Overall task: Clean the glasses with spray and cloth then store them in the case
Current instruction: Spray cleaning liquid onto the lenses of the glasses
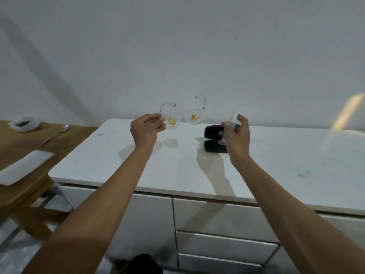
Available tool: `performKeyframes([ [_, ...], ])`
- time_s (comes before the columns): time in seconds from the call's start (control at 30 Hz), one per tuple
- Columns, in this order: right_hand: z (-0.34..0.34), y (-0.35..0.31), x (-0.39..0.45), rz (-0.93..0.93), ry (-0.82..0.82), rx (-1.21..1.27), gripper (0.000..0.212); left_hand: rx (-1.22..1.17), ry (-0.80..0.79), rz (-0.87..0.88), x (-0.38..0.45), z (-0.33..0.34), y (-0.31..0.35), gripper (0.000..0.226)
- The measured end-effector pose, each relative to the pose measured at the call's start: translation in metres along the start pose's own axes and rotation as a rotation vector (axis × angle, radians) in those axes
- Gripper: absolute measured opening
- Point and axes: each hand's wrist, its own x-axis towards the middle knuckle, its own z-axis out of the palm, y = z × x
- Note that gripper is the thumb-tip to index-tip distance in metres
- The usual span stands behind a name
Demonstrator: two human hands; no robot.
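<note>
Clear-framed glasses [184,118] with yellow-orange smears on both lenses are held up above the white counter [177,165]. My left hand [147,128] pinches them at the left lens edge, temples pointing away from me. My right hand [236,133] grips a small clear spray bottle [233,117] with a bluish label, raised to the right of the glasses. Behind that hand a black glasses case [213,140] lies open on the counter, partly hidden. I see no cloth that I can identify for sure.
A wooden table [29,145] stands to the left with a white flat pad [23,167], a white bowl [24,123] and a spoon [59,131]. White drawers [217,224] sit under the counter. A plain wall rises behind.
</note>
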Motion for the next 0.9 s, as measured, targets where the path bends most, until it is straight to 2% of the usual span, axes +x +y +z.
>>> performKeyframes([
  [0.07, -0.027, -0.005, 0.006, -0.054, 0.076, -0.033, 0.036, -0.002, -0.016, -0.004, -0.003, 0.010, -0.004, 0.016],
  [0.23, -0.097, -0.010, 0.010, -0.144, 0.295, -0.154, 0.037, 0.000, -0.056, -0.019, -0.014, 0.034, -0.014, 0.018],
  [0.47, -0.172, -0.008, 0.003, -0.115, 0.511, -0.200, 0.039, 0.016, -0.110, -0.054, -0.029, 0.058, -0.028, 0.017],
  [0.63, -0.200, 0.002, 0.000, -0.099, 0.570, -0.236, 0.039, 0.037, -0.131, -0.061, -0.037, 0.068, -0.035, 0.015],
  [0.9, -0.215, 0.027, -0.002, -0.012, 0.577, -0.271, 0.038, 0.074, -0.142, -0.073, -0.040, 0.074, -0.041, 0.015],
])
